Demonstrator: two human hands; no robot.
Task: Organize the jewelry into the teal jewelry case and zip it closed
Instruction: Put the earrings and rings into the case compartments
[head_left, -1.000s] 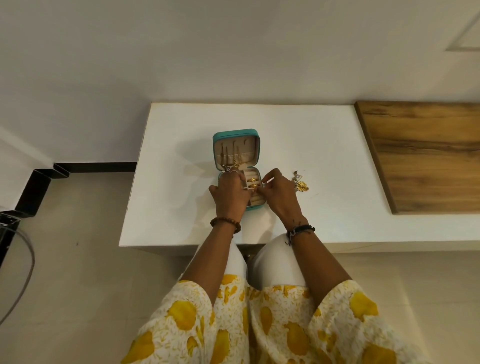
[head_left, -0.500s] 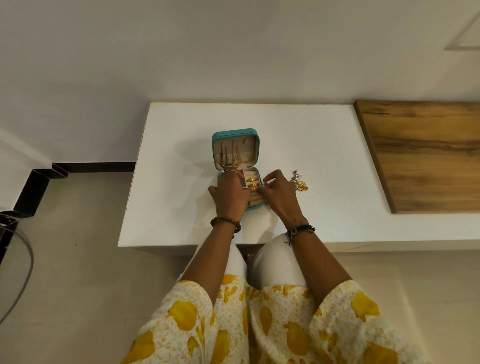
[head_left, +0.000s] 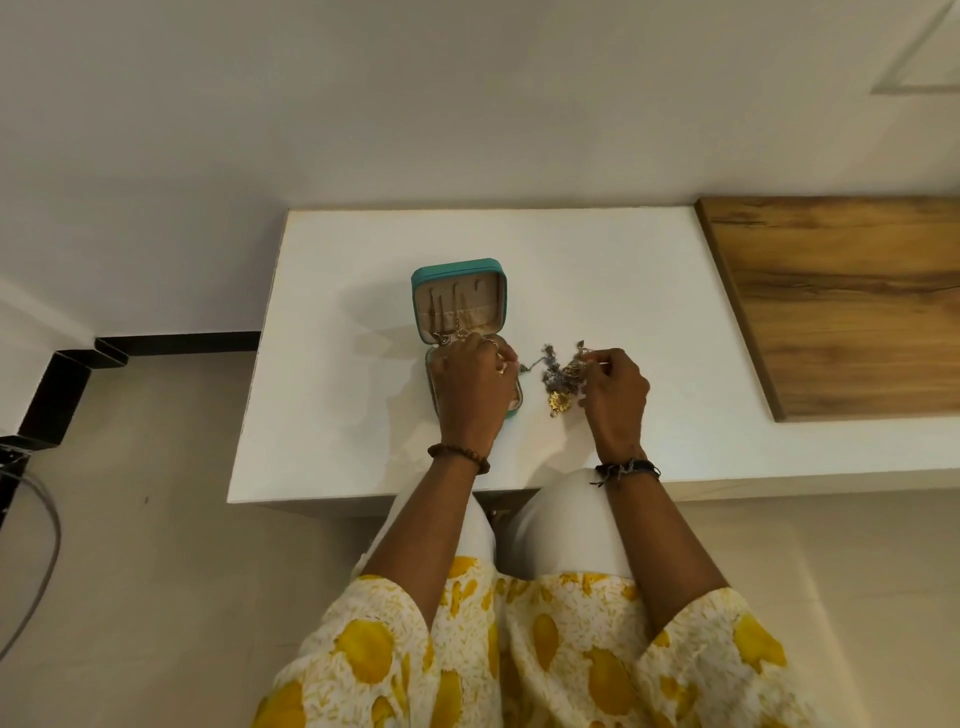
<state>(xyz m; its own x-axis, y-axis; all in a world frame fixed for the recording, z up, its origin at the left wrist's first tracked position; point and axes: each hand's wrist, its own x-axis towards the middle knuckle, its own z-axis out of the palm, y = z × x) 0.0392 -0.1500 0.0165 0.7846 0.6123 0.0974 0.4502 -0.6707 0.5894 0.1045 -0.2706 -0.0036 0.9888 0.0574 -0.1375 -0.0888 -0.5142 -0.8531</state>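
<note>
Right hand (head_left: 615, 400), as I watched the feed, pinched a tangled clump of jewelry (head_left: 563, 376) with curled fingers, just right of the teal jewelry case (head_left: 457, 301). Left hand (head_left: 470, 387) lay over the case's lower tray, fingers curled; whether it held anything I could not tell. That case sat open on the white table (head_left: 571, 260), lid upright, chains hanging inside.

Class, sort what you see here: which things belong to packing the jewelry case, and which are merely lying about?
Belongs to the job:
- open teal zip jewelry case
- tangled gold and silver jewelry pile
- left hand, over the case
- right hand, pinching the pile

Lying about:
- brown wooden board
- white tabletop
- grey cable
</note>
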